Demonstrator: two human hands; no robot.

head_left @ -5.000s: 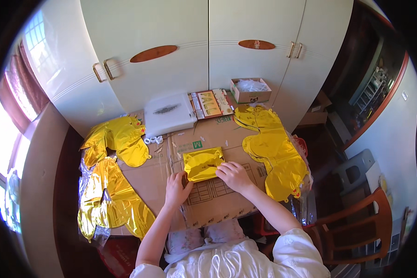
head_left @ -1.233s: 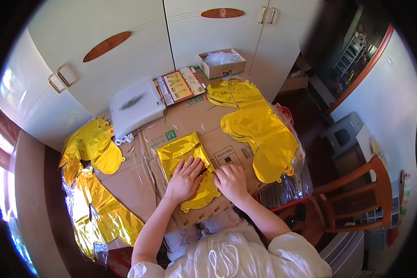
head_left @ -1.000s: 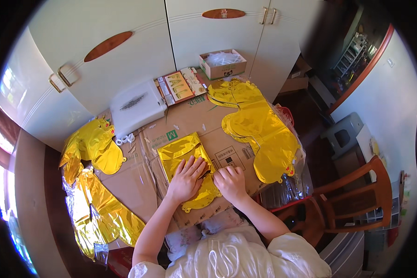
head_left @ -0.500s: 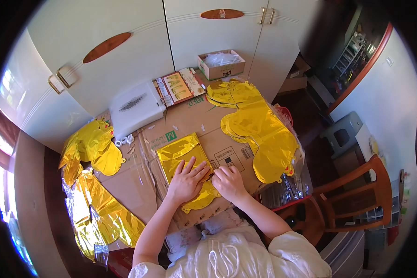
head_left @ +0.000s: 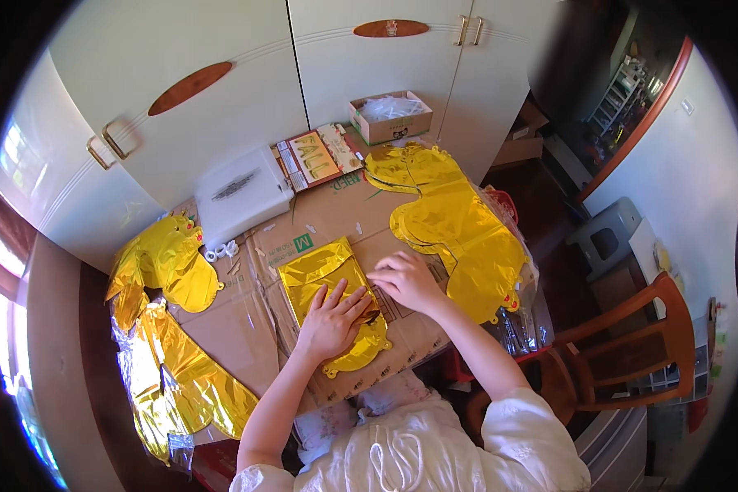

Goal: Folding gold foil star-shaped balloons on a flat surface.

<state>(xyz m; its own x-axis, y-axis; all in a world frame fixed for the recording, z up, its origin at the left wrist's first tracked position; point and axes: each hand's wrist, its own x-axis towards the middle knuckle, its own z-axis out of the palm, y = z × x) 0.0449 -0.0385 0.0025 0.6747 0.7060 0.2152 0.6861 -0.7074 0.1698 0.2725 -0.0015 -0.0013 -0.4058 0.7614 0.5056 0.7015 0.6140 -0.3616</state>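
Observation:
A gold foil balloon [head_left: 316,271], flat and folded into a rectangle, lies on the cardboard in front of me. Its rounded end with small tabs sticks out toward my body. My left hand [head_left: 334,322] rests flat on its lower middle, fingers spread. At the upper right edge of the foil is my right hand [head_left: 407,280], its fingers bent and drawn together. Whether the fingertips hold the foil's edge or something small is hidden. More flat gold foil balloons lie on both sides: a large stack [head_left: 459,234] at right, others [head_left: 168,262] at left.
Flattened cardboard [head_left: 336,213] covers the table. At the back stand a white plastic-wrapped pack [head_left: 242,193], a printed card box [head_left: 316,160] and an open carton [head_left: 392,123] of clear plastic pieces. White ribbon rolls [head_left: 220,250] sit at left. A wooden chair [head_left: 631,344] stands at right.
My right hand has moved up along the right edge of the folded balloon, from beside my left hand to near the upper corner. My left hand has stayed in place.

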